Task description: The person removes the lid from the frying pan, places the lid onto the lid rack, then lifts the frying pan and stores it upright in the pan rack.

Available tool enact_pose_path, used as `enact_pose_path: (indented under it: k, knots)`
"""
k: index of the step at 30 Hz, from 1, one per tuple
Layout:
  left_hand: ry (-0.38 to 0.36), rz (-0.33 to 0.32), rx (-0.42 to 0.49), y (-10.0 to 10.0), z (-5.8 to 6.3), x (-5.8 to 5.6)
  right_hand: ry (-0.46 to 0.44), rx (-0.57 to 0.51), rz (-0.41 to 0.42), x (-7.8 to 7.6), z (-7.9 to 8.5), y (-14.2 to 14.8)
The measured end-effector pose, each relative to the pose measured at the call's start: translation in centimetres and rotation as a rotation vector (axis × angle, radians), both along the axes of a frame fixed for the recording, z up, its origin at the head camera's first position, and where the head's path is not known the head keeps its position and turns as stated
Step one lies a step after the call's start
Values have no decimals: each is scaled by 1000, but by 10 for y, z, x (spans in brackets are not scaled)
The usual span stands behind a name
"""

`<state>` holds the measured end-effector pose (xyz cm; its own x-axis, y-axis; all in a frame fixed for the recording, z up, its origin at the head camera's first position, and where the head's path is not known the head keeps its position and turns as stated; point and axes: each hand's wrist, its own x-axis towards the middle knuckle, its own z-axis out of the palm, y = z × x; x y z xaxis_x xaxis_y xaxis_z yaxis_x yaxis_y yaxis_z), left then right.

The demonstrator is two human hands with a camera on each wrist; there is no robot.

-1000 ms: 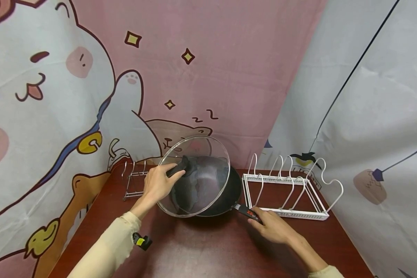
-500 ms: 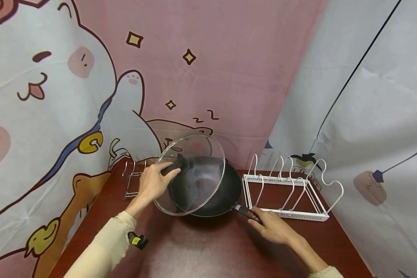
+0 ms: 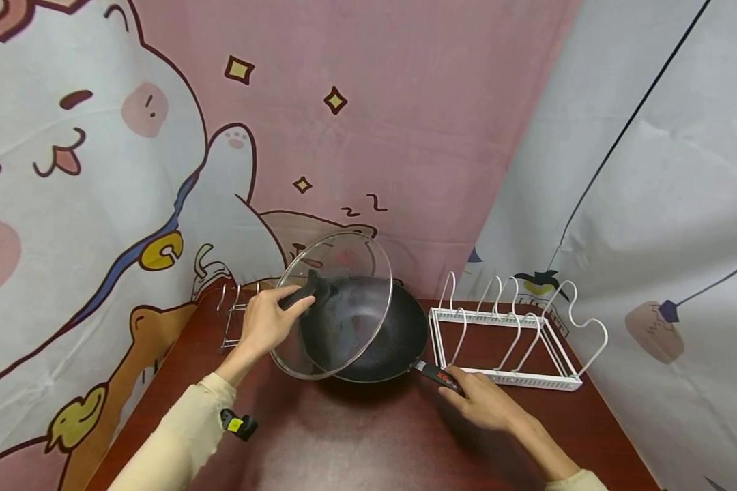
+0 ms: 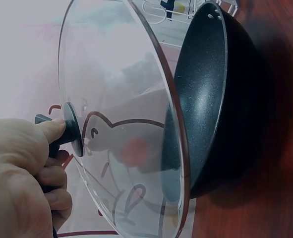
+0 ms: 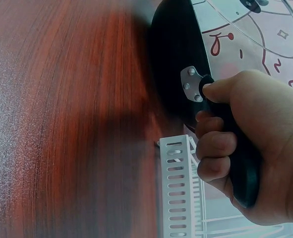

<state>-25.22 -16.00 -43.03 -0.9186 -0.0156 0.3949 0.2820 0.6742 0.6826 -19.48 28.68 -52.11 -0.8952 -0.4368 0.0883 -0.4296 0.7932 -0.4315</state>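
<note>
Left hand (image 3: 267, 325) and lid (image 3: 350, 314) have shifted leftward together, fingers (image 4: 53, 176) curled round the black knob (image 3: 297, 298). Tilted, the lid overlaps the pan (image 3: 408, 334); whether they touch, I can't tell. The right hand (image 3: 484, 402) grips the pan's handle (image 3: 432, 373). I'd judge this a lid-handling step, calling for a steadied pan. Around: red-brown counter (image 3: 368, 443), white rack (image 3: 510, 377) rightward, wire rack (image 3: 226, 346) leftward, cartoon cloth (image 3: 405, 136) behind.

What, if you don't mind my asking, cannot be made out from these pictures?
Head view: right side of the small wire rack, hidden behind the left hand.
Left wrist view: part of the glass lid, cut off by the upper edge.
Right wrist view: inside of the pan, hidden by its own wall.
</note>
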Motion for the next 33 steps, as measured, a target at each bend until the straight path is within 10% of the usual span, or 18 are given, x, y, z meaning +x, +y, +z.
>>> enact_pose_path:
  k: [33]
  knots:
    - [-135, 7, 222, -29, -7, 1, -7, -3, 4, -1, 0, 1]
